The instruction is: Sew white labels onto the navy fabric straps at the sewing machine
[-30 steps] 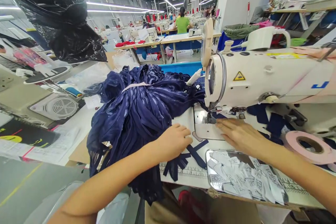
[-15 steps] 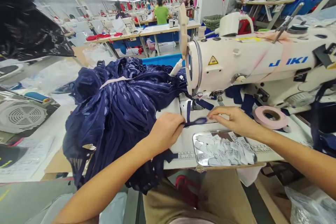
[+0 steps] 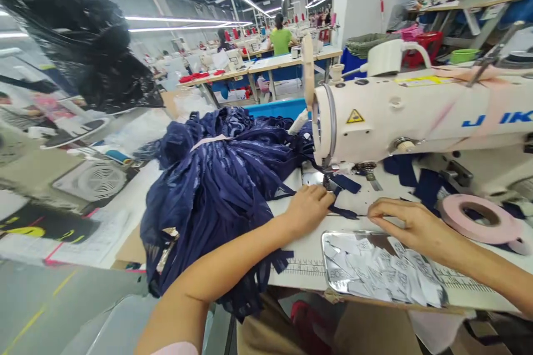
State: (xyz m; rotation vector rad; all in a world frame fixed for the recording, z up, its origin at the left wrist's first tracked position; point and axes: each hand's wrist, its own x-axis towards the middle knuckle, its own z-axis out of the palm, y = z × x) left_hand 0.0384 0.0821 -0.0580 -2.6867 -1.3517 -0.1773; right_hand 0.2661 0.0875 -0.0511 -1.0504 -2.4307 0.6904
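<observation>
A white sewing machine stands on the table, its needle area at the left end. My left hand pinches a narrow navy strap right in front of the presser foot. My right hand lies flat on the table to the right, fingertips pressing the same strap. A big heap of navy fabric pieces is piled to the left of my left arm. A shiny metal tray filled with several white labels sits in front of my right hand.
A roll of pink tape lies at the right under the machine arm. A black plastic bag hangs at upper left. A blue bin stands behind the fabric heap. Other people work at tables far back.
My left hand moved forward to the presser foot with the strap. My right hand shifted right and lowered flat onto the table. The camera view swung slightly.
</observation>
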